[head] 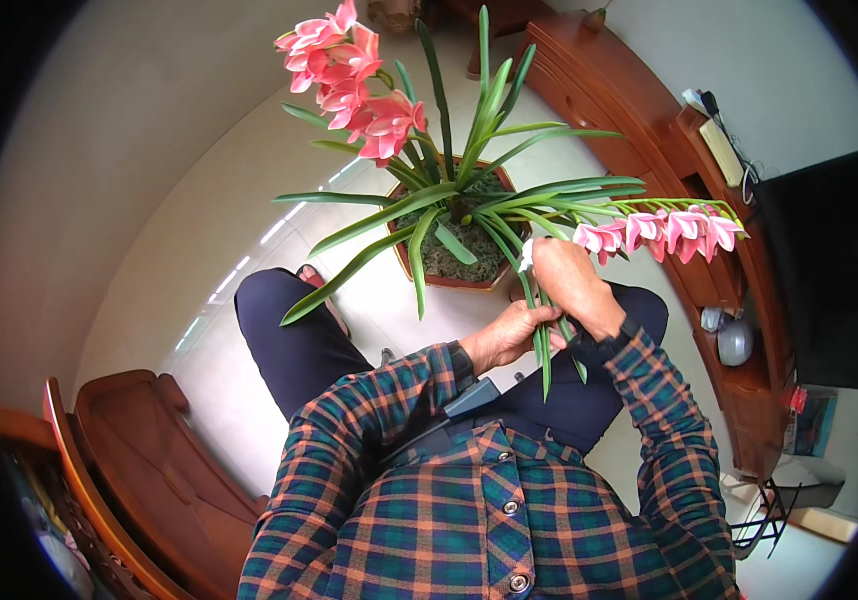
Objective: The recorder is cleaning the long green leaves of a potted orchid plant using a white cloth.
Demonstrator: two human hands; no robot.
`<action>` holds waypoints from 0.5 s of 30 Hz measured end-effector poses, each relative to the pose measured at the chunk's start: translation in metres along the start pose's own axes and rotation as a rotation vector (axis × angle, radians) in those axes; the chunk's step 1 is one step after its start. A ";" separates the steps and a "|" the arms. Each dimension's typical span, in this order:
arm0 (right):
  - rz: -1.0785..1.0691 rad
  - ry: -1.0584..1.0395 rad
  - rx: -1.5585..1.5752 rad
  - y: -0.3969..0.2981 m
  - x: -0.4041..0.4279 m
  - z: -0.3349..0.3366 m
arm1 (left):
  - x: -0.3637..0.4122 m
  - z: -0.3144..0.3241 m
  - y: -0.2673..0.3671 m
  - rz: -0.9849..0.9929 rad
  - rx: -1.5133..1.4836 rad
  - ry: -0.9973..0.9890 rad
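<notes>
A potted orchid with pink flowers point(346, 82) and long strap-like green leaves point(376, 266) stands on the floor before my knees. Its hexagonal brown pot point(515, 247) holds greyish moss-like material point(440, 262). My left hand point(504, 334) pinches several leaves near their hanging tips, at the pot's right front. Just above it, my right hand point(575, 281) is closed around a white tissue or cloth point(525, 256), which presses against a leaf of the same bunch. A second spray of pink flowers point(658, 231) arches out to the right, close over my right hand. Part of the leaves is hidden behind my fingers.
A reddish-brown wooden cabinet point(624, 105) curves along the right, with a black television point(830, 270) beside it. A wooden seat point(151, 450) stands at lower left. Light floor tiles point(211, 360) surround the pot. A black metal rack point(766, 521) is at lower right.
</notes>
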State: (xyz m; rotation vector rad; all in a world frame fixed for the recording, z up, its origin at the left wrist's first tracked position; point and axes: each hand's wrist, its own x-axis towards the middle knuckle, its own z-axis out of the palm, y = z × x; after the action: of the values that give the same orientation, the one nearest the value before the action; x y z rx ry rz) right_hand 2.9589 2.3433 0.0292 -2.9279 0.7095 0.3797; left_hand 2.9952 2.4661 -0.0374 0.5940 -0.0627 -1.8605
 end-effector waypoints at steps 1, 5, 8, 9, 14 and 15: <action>0.023 0.017 0.069 0.001 -0.009 0.000 | -0.001 0.002 0.000 0.012 0.002 -0.017; 0.106 0.119 0.271 0.000 -0.037 0.004 | -0.001 -0.003 -0.001 0.001 0.034 0.034; 0.151 0.180 0.458 0.011 -0.043 0.018 | 0.000 -0.004 -0.003 -0.019 0.060 0.002; 0.114 0.286 0.554 0.014 -0.042 0.024 | 0.000 -0.006 -0.004 -0.014 0.058 -0.018; 0.204 0.342 0.692 0.026 -0.034 0.047 | -0.002 -0.009 -0.005 -0.036 0.108 0.001; 0.209 0.347 0.699 0.025 -0.031 0.049 | -0.003 -0.010 -0.005 -0.025 0.117 -0.008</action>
State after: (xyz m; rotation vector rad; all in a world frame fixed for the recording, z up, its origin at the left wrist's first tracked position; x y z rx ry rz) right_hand 2.9103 2.3427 -0.0108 -2.2692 0.9544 -0.3197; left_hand 2.9955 2.4732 -0.0464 0.6709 -0.1713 -1.8931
